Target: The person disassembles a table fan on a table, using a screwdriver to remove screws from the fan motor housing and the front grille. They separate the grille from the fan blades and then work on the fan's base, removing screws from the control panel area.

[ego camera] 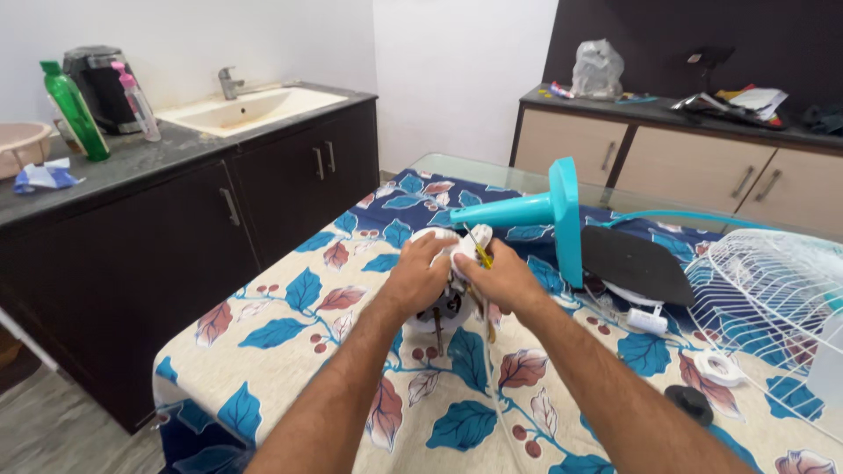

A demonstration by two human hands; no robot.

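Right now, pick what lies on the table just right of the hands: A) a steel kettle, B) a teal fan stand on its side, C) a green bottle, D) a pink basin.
B: the teal fan stand lies tipped over on the floral tablecloth, beside the right hand.

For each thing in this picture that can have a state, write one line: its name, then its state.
left hand: gripping the white fan motor
right hand: holding a yellow-handled screwdriver at the motor
teal fan stand: lying on its side
white wire grille: detached, resting on the table
cabinet doors: closed
faucet: no water running
green bottle: upright, capped
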